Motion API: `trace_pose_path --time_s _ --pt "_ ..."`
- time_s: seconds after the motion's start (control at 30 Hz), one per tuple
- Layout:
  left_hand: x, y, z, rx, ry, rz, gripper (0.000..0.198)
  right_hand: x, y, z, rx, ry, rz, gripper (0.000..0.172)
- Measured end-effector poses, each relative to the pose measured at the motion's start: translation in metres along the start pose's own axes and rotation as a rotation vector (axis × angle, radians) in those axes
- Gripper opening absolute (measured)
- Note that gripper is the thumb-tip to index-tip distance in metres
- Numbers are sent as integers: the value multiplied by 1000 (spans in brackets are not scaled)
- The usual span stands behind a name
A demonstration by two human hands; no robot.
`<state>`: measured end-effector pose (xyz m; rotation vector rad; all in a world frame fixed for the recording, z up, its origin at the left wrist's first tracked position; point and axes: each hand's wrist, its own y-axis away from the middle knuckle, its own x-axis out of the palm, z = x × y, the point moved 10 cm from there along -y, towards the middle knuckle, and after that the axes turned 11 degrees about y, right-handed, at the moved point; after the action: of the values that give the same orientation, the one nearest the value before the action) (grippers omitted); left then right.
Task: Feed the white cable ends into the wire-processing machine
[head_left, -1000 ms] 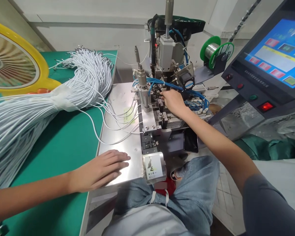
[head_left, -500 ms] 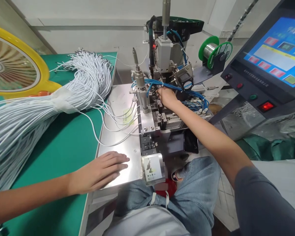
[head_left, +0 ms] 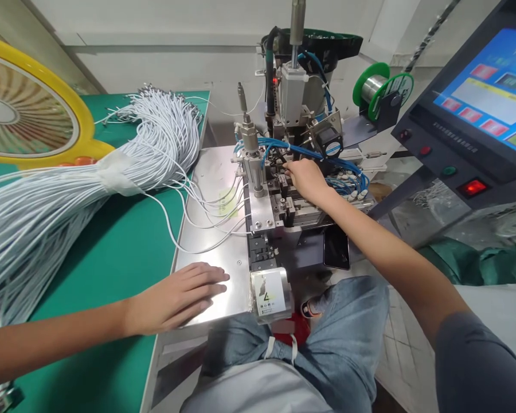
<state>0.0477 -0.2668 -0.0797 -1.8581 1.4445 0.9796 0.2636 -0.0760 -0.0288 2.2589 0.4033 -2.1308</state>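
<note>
My left hand (head_left: 178,297) lies flat on the bare metal plate (head_left: 217,258), palm down with its fingers stretched out. Reaching into the middle of the machine, my right hand (head_left: 306,179) has its fingers bent together among small metal fixtures; what they hold, if anything, is too small to make out. Several white cables (head_left: 210,203) run from the machine's left side across the plate. They lead back to a thick bundle of white cables (head_left: 118,172), wrapped at its middle. Just left of my right hand stands a pneumatic cylinder (head_left: 254,166).
A yellow fan (head_left: 85,123) stands on the green table mat (head_left: 103,252) at left. Blue air tubes (head_left: 348,176) and a wire spool (head_left: 376,89) sit beyond my right hand. A control screen (head_left: 490,86) rises at right. A phone (head_left: 336,250) rests below my right forearm.
My right hand has drawn back slightly to the right from the fixtures. My left hand stays flat on the plate. The whole view has shifted a little.
</note>
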Motion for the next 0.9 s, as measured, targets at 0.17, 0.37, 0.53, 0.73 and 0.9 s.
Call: trace_pose_path --time_s 0.17,0.37,0.53,0.73,0.9 --pt "-2 -1 -2 -5 -11 2 36 3 -13 4 -8 42 39 35" --pt "-2 -2 -5 -9 -21 12 35 -6 -5 4 23 74 16 36" --pt "0 -1 -3 -5 1 8 35 -6 0 1 45 83 -25 35" --pt "0 -1 -3 -12 -22 6 34 9 -23 1 97 18 73 33" --pt "-2 -3 -6 9 -22 5 35 3 -12 -1 72 26 25 36"
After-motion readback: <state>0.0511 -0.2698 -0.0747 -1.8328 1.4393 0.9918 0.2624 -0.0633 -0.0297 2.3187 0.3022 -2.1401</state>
